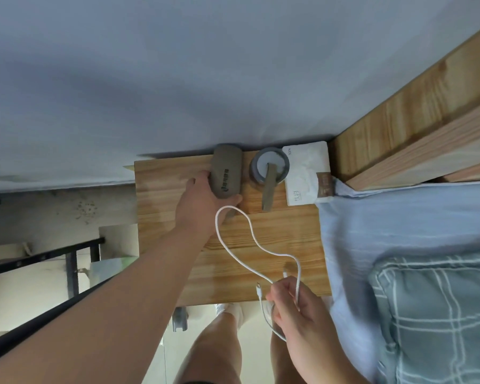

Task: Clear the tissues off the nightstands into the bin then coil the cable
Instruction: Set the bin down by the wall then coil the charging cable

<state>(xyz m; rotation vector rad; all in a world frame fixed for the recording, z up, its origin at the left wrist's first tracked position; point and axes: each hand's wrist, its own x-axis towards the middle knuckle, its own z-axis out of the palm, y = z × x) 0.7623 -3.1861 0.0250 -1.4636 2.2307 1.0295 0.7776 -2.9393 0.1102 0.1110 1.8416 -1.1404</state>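
A white cable [250, 231] lies in a loose loop across the wooden nightstand [288, 236]. My right hand [297, 309] pinches its strands near the nightstand's front edge, with one plug end sticking out beside the fingers. My left hand [203, 200] reaches to the back of the top and grips a grey case [227, 173] that lies by the wall. No tissue shows on the top and no bin is in view.
A grey jar [269, 166] with a strap and a white pack [306, 173] stand at the back right of the nightstand. The bed with a blue sheet [385, 231] and checked pillow [441, 314] is at right. A black metal rail [53, 273] is at left.
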